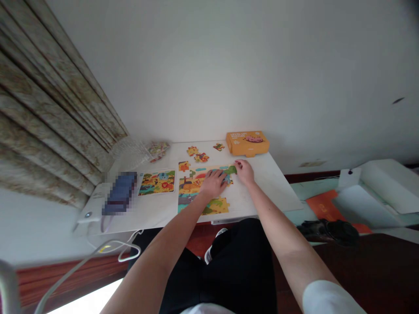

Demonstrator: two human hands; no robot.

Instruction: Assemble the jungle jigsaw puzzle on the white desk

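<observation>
A partly joined jigsaw puzzle [189, 185] with animals on it lies on the white table. My left hand [214, 182] rests flat across its middle, fingers stretched out, and covers part of the picture. At the puzzle's upper right edge, my right hand [245, 172] has its thumb and fingers pinched at a green puzzle piece [231, 169]. Loose puzzle pieces [200, 158] lie beyond the puzzle, with a single piece [218, 147] farther right. Left of the puzzle is a picture card [157, 182] showing a lion and an elephant.
An orange puzzle box [248, 144] stands at the table's back right. A clear plastic bag [131, 152] and a blurred dark blue object [120, 193] are on the left. White cables [122, 244] hang near the left front edge. Curtains [55, 83] hang at left.
</observation>
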